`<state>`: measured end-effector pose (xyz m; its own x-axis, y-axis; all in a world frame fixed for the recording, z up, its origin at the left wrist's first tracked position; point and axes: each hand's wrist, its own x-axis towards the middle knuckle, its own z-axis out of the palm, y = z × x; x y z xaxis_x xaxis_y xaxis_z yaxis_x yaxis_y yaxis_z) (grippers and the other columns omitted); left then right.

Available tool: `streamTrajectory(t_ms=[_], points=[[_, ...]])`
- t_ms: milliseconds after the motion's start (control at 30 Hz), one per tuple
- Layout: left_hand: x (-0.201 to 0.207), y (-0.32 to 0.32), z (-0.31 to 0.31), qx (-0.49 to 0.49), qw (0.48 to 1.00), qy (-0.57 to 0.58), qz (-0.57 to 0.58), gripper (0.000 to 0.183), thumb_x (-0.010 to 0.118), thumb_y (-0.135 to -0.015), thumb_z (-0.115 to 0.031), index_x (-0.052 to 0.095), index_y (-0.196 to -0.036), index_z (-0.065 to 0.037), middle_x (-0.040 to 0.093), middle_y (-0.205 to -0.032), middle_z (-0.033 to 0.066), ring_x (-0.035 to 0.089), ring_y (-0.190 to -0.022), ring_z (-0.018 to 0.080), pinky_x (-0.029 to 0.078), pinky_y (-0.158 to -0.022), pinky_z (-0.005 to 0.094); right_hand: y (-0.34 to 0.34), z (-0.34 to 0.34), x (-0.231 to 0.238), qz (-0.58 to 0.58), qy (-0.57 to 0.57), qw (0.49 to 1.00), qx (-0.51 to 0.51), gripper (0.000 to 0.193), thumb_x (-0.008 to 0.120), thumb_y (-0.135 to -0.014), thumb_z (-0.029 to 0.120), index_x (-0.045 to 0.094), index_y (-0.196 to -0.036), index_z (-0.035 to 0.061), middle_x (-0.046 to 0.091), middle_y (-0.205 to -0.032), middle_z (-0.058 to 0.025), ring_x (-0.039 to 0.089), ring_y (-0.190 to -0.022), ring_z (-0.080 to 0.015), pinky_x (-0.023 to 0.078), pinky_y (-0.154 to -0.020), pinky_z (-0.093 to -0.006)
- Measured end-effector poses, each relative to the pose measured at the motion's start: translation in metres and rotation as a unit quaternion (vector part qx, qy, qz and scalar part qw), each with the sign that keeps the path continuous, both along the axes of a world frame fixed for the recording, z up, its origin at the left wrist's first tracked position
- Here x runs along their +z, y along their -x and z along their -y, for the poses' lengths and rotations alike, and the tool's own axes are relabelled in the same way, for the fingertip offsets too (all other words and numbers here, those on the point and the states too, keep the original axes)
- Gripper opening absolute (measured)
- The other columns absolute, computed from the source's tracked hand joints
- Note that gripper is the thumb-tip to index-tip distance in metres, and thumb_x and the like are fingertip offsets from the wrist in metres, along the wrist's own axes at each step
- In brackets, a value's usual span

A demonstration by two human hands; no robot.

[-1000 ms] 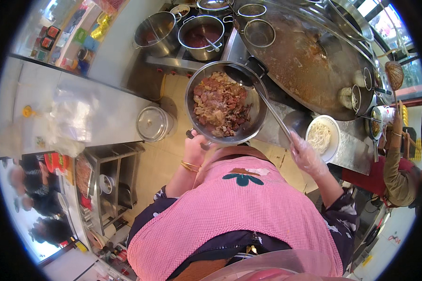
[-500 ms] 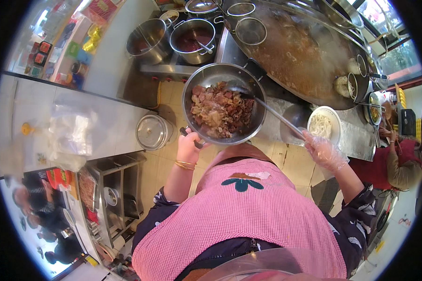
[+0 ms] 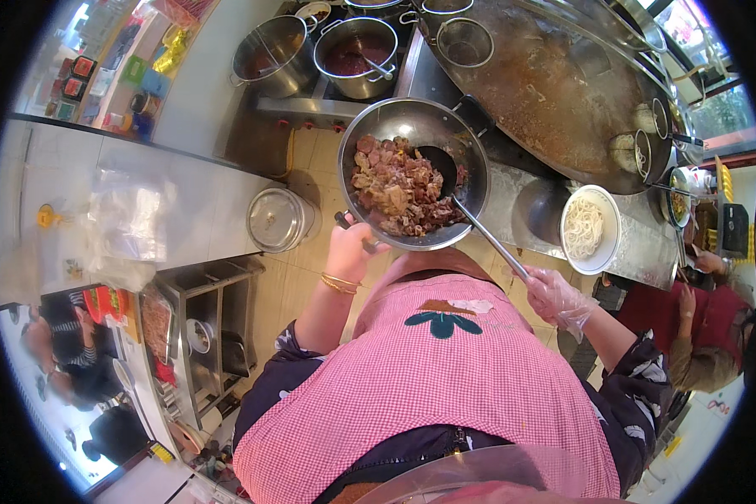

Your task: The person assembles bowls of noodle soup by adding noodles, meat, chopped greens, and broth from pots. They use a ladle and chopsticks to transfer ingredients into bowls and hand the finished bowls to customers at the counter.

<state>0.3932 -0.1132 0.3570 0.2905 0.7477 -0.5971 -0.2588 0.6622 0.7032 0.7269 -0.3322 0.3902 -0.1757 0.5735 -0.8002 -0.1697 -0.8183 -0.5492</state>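
Note:
A wide stainless steel pan (image 3: 405, 120) is held up in front of me, its near-left handle in the grip of my left hand (image 3: 351, 251). Chopped, browned meat (image 3: 399, 191) lies heaped in the pan's near and left part. My right hand (image 3: 554, 296), in a clear plastic glove, is closed around the end of a long metal ladle (image 3: 490, 235). The ladle's dark bowl sits inside the pan against the right side of the meat. Right of the pan stands a white bowl (image 3: 611, 252) of pale noodles (image 3: 586, 225).
Beyond the pan, a huge round cooking vat (image 3: 554, 118) of brown broth holds several strainers. Two steel pots (image 3: 357, 63) with red-brown contents stand at the back left. A lidded steel bucket (image 3: 275, 220) is at left. Another person in dark red (image 3: 664, 315) is at far right.
My right hand has come nearer and leftward, and the ladle's bowl has shifted within the pan against the meat. The pan and my left hand appear slightly further right.

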Motion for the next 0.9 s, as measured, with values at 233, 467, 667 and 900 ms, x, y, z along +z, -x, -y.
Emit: streamTrajectory(t_ms=[233,467,667,900], points=[[0.001,-0.003,0.003,0.004,0.999,-0.033,0.003,0.022,0.05,-0.069,0.006,0.058,-0.089,0.0,0.064,-0.105,0.0104,0.06,-0.105,0.0302,0.058,-0.08,0.0512,0.003,-0.005,-0.012,-0.233,0.051,0.967,-0.091,0.042,0.054,-0.1,0.032,0.048,-0.135,0.0098,0.041,-0.061,0.0034,0.035,-0.044,-0.0064,0.029,-0.037,-0.0218],[0.007,0.003,0.001,0.064,0.998,0.027,0.0,0.029,0.047,-0.07,0.004,0.056,-0.096,-0.006,0.053,-0.08,0.0024,0.053,-0.075,0.0181,0.057,-0.08,0.052,-0.013,-0.003,0.014,-0.131,0.008,0.987,-0.091,0.044,0.054,-0.1,0.037,0.049,-0.135,0.01,0.035,-0.055,0.0028,0.03,-0.039,-0.0064,0.027,-0.033,-0.0231],[0.022,-0.006,-0.006,0.083,0.996,0.021,0.017,0.023,0.048,-0.071,0.003,0.054,-0.091,-0.006,0.05,-0.077,0.0035,0.051,-0.071,0.018,0.056,-0.08,0.053,-0.029,-0.031,0.066,-0.162,0.021,0.979,-0.119,0.04,0.055,-0.1,0.033,0.05,-0.133,0.0106,0.039,-0.061,0.0032,0.034,-0.04,-0.006,0.028,-0.034,-0.0206],[0.029,-0.01,-0.039,0.082,0.996,0.019,0.028,0.019,0.047,-0.07,0.003,0.053,-0.087,-0.006,0.05,-0.076,0.0041,0.051,-0.072,0.0193,0.056,-0.08,0.0548,-0.065,-0.06,0.095,-0.299,-0.015,0.936,-0.188,0.042,0.045,-0.104,0.029,0.043,-0.141,0.0088,0.039,-0.061,0.0007,0.038,-0.041,-0.0072,0.029,-0.032,-0.021]])
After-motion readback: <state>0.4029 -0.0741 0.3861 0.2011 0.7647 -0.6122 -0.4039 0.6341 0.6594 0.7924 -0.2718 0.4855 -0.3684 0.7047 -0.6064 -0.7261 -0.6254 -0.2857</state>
